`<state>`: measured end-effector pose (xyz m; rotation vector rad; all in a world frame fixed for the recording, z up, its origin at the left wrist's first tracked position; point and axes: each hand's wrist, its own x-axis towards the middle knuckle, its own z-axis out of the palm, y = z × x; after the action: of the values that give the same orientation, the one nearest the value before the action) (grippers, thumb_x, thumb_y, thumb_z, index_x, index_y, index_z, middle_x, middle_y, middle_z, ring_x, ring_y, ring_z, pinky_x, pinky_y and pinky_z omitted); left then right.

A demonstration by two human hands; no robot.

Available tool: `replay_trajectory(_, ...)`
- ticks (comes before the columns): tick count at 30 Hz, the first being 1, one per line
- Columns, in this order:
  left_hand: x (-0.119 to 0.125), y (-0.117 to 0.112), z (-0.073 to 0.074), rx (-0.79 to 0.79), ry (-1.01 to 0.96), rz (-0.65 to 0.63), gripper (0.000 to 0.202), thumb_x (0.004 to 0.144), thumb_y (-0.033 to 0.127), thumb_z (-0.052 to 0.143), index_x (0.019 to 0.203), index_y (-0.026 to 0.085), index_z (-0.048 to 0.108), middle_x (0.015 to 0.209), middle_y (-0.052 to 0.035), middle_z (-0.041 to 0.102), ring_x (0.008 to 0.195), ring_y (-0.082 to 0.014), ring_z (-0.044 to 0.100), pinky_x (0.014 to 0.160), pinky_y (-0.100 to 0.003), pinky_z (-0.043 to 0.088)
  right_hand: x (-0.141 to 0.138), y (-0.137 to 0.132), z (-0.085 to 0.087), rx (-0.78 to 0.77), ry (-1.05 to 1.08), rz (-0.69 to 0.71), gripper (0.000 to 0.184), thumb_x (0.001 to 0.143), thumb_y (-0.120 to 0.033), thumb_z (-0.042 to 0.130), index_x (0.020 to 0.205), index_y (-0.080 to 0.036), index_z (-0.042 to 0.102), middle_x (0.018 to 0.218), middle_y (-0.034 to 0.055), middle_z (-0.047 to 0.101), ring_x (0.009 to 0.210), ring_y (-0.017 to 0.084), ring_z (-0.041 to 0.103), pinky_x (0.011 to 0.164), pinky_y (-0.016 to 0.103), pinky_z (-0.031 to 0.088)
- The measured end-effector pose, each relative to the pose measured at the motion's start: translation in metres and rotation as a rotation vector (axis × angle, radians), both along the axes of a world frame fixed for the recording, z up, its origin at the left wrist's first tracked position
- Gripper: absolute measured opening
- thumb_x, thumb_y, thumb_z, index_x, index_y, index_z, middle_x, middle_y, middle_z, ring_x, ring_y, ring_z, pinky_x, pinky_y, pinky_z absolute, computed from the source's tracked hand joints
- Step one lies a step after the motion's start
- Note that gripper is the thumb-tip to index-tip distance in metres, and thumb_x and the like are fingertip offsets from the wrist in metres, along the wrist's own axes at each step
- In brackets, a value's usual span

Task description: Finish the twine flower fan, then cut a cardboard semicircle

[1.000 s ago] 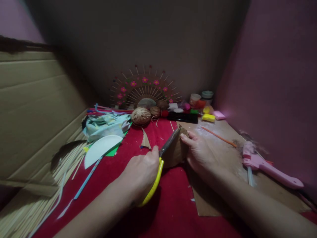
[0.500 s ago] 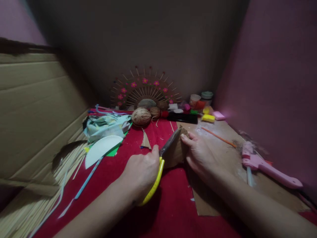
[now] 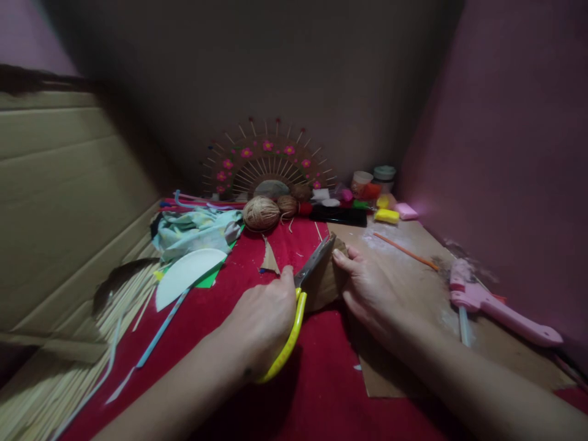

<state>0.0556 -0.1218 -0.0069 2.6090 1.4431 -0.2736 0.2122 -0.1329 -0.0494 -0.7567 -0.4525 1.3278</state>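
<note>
Now, tabletop point(image 3: 321, 380): I see it covered in red cloth and crowded with craft things along its far edge.
Cardboard wall point(image 3: 68, 202): stands along the left side.
Cardboard sheet point(image 3: 413, 275): lies flat on the right half, under my view of the right forearm.
Stick bundle point(image 3: 55, 367): pale thin sticks heaped near left, at the foot of the wall.
Stick fan point(image 3: 269, 162): upright at the far middle, dotted with pink flowers.
Glue gun point(image 3: 496, 306): pink, lying on the sheet's right side, well apart from both hands.
Left hand point(image 3: 264, 318): curled tight around the yellow handles of the scissors point(image 3: 298, 306).
Right hand point(image 3: 367, 285): fingers and thumb closed on the right edge of the cardboard piece point(image 3: 324, 282).
Cardboard piece: held up at the centre, between the hands, with the scissor blades running along its left edge; I cannot tell how far apart the blades are.
Twine ball point(image 3: 261, 212): just beyond the hands, far centre.
</note>
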Motion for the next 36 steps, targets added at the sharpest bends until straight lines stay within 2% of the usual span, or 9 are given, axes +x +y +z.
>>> replay_trajectory(5,0.002,0.001,0.001,-0.013,0.01,-0.008,0.058,0.075,0.02,0.044,0.13,0.007,0.033,0.093,-0.0224,0.066,0.085,-0.0374,0.063,0.065,-0.041,0.044,0.002,0.001,-0.001,0.005,-0.02,-0.007,0.016,0.065,-0.017,0.066,0.078,-0.019,0.058,0.066,-0.0006,0.063,0.072,0.018,0.061,0.066,0.03,0.046)
replay_trajectory(10,0.006,0.003,0.006,0.042,0.093,-0.021,0.044,0.079,0.02,0.038,0.121,0.008,0.042,0.085,-0.0209,0.068,0.079,-0.0361,0.065,0.062,-0.041,0.045,0.001,0.002,-0.002,-0.003,-0.004,-0.008,0.015,0.065,-0.016,0.066,0.078,-0.02,0.059,0.064,-0.0005,0.063,0.072,0.018,0.061,0.066,0.03,0.045)
replay_trajectory(13,0.006,0.003,0.008,0.075,0.115,-0.034,0.037,0.081,0.023,0.039,0.114,0.01,0.046,0.079,-0.0183,0.068,0.076,-0.0323,0.065,0.062,-0.038,0.046,0.001,0.002,-0.004,0.004,-0.004,-0.005,0.013,0.065,-0.016,0.066,0.075,-0.02,0.059,0.062,-0.0009,0.062,0.071,0.018,0.061,0.065,0.03,0.046)
replay_trajectory(19,0.003,0.005,0.004,0.109,0.125,-0.064,0.027,0.082,0.022,0.036,0.104,0.013,0.05,0.072,-0.0143,0.067,0.07,-0.0283,0.066,0.06,-0.034,0.046,0.004,0.003,-0.005,0.013,-0.001,-0.006,0.012,0.066,-0.016,0.065,0.076,-0.019,0.06,0.062,-0.0002,0.063,0.071,0.019,0.061,0.066,0.031,0.046)
replay_trajectory(23,0.001,0.007,0.003,0.098,0.128,-0.104,0.031,0.082,0.016,0.03,0.106,0.014,0.05,0.075,-0.0136,0.067,0.072,-0.0312,0.066,0.059,-0.038,0.047,0.005,0.004,-0.003,0.006,-0.017,-0.004,0.01,0.067,-0.016,0.065,0.075,-0.019,0.06,0.062,0.0004,0.063,0.072,0.019,0.061,0.067,0.031,0.046)
replay_trajectory(30,0.007,0.006,0.012,0.043,0.033,-0.084,0.028,0.081,0.02,0.037,0.106,0.015,0.048,0.086,-0.0145,0.067,0.08,-0.0313,0.065,0.063,-0.037,0.047,0.003,0.0,0.005,0.009,-0.032,0.036,0.012,0.065,-0.017,0.066,0.073,-0.019,0.057,0.062,-0.001,0.062,0.071,0.019,0.062,0.067,0.031,0.046)
replay_trajectory(33,0.008,0.005,0.01,0.079,0.039,-0.067,0.029,0.083,0.019,0.033,0.104,0.015,0.051,0.084,-0.015,0.067,0.076,-0.0323,0.065,0.061,-0.039,0.046,0.003,-0.002,0.007,0.007,-0.045,0.031,0.012,0.066,-0.02,0.066,0.073,-0.02,0.057,0.063,-0.001,0.063,0.071,0.019,0.061,0.066,0.031,0.046)
replay_trajectory(36,0.005,0.006,0.005,0.069,0.011,-0.058,0.03,0.082,0.018,0.034,0.105,0.016,0.052,0.083,-0.0132,0.067,0.077,-0.0281,0.065,0.061,-0.033,0.045,0.002,-0.001,0.006,0.005,-0.073,0.029,0.014,0.064,-0.02,0.068,0.074,-0.019,0.058,0.066,-0.0003,0.064,0.07,0.018,0.061,0.065,0.03,0.045)
